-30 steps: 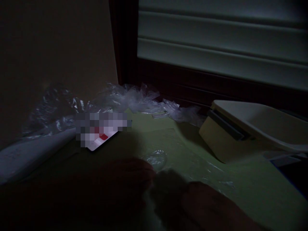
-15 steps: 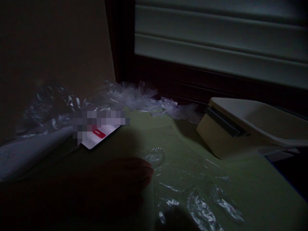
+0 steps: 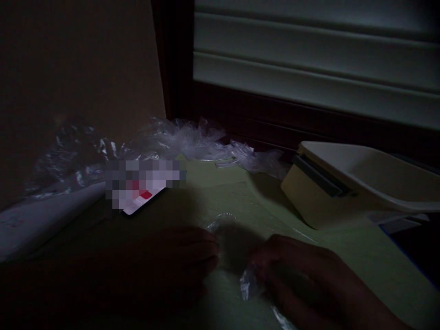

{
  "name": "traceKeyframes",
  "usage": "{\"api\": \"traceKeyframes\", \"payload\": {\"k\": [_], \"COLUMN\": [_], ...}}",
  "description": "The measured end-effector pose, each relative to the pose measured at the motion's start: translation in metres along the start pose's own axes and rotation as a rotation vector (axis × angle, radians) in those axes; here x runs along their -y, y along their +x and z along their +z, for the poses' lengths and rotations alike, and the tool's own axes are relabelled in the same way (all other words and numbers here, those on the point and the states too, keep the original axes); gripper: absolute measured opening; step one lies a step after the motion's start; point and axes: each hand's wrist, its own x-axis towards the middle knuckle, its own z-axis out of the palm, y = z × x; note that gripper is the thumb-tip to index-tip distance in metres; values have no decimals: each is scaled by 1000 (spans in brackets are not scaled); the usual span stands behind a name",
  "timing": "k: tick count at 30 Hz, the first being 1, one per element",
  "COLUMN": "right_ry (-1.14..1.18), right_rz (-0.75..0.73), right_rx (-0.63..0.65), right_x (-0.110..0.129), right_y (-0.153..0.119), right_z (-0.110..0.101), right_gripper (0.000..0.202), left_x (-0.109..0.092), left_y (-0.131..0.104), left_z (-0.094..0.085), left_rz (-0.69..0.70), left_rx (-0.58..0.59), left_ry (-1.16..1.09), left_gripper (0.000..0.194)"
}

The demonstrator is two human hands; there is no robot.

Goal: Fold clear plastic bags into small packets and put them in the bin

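The scene is very dark. My left hand (image 3: pixel 185 261) lies on the pale green surface (image 3: pixel 220 176) at lower centre, its fingertips together near the edge of a clear plastic film (image 3: pixel 225 220); whether anything is under the fingers is hidden. To its right my right hand (image 3: pixel 292 270) has thumb and fingertips brought together on a crumpled part of clear plastic (image 3: pixel 248 284). A lit phone (image 3: pixel 151 195) with a red patch on its screen rests beyond my left hand, partly blurred out.
A cream bin (image 3: pixel 309 201) with a grey handle lies tilted at the right. Crumpled clear plastic (image 3: pixel 192 137) runs along the back, below a slatted shutter (image 3: pixel 292 50). A white roll or packet (image 3: pixel 51 215) sits at the left.
My right hand has come into view from the lower right and taken hold of the clear plastic. My left hand has stayed in nearly the same place.
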Motion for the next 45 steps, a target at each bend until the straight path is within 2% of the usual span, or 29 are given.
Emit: {"api": "traceKeyframes", "payload": {"k": [4,10,14,18,23,27,30,33,36,38,40,45], "right_ry": [114,106,8,-177,-580,-849,-860,-742,-679,-671,-663,-662], "right_rz": [179,243,250,258,173,54,-171,-369,-361,-320,-283,-218], "right_rx": [-77,-134,-78,-3,24,17,-73,-72,4,30,28,47], "right_x": [-11,-26,-33,-39,-41,-32,-21,-15,-16,-18,-19,-20], "right_y": [7,12,14,13,8,8,8,4,-3,-8,-13,-18], "right_z": [2,3,2,5,10,5,1,5,16,23,28,35], "right_gripper": [14,17,20,29,37,42,34,34,33,30,26,38], "left_x": [0,0,-1,0,1,0,1,2,1,-1,-2,0], "left_y": [-3,-2,1,1,-1,-2,-4,-4,1,7,11,11], "left_z": [2,2,0,1,2,2,3,3,-2,-6,-10,-10], "left_rz": [7,0,-2,-1,-4,-16,0,5,32,17,-11,2], "left_rx": [82,55,53,72,87,83,96,98,102,68,15,-7], "left_ry": [-11,-34,-25,-29,-35,-40,-34,-35,-11,14,30,5], "left_gripper": [34,38,42,37,38,38,34,30,40,57,65,53]}}
